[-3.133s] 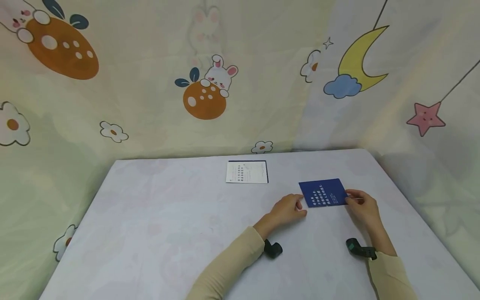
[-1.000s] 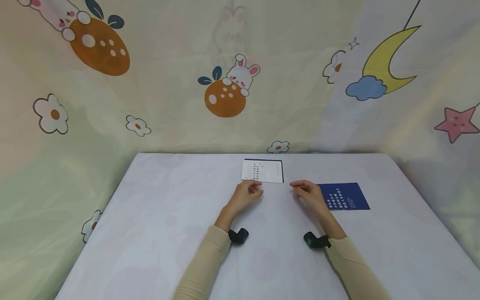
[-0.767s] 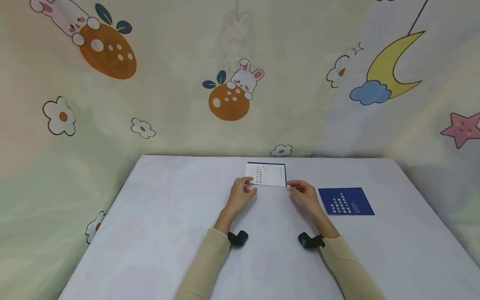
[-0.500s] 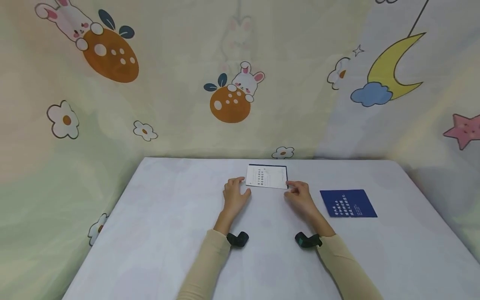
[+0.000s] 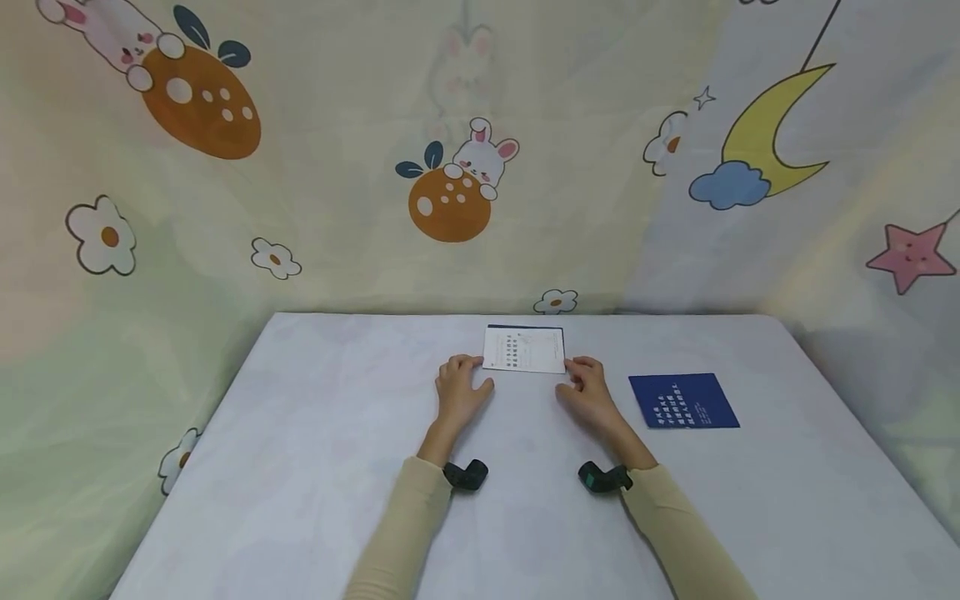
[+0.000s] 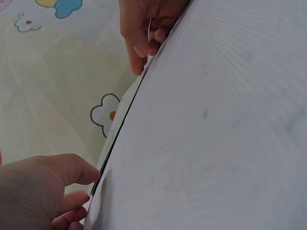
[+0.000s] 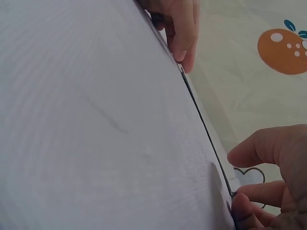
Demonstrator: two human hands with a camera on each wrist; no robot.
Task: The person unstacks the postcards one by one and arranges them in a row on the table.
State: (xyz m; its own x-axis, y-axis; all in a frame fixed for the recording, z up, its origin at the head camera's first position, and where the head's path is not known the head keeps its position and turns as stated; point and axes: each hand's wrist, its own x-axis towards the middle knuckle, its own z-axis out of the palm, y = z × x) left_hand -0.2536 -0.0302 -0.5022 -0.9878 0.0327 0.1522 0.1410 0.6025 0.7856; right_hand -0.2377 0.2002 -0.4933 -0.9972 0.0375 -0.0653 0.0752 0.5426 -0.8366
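Note:
A white printed card (image 5: 523, 348) lies flat near the back of the table, with a dark blue strip showing along its far edge. My left hand (image 5: 457, 397) is at its left end, fingertips against the edge, thumb held apart. At the right end my right hand (image 5: 588, 392) touches the near corner with its fingers. Both wrist views show the card's thin dark edge (image 6: 122, 122) (image 7: 204, 122) almost side-on between the hands. A dark blue card (image 5: 684, 401) with white lettering lies to the right of my right hand, untouched.
A white cloth covers the table (image 5: 315, 467). Behind it hangs a patterned curtain (image 5: 337, 208) close to the table's back edge. Each wrist wears a small black camera, one (image 5: 467, 476) on the left and another (image 5: 604, 477) on the right.
Both hands have moved left from the dark blue card, which the right hand has let go, to the white card's ends. The blue strip at the white card's right edge has narrowed.

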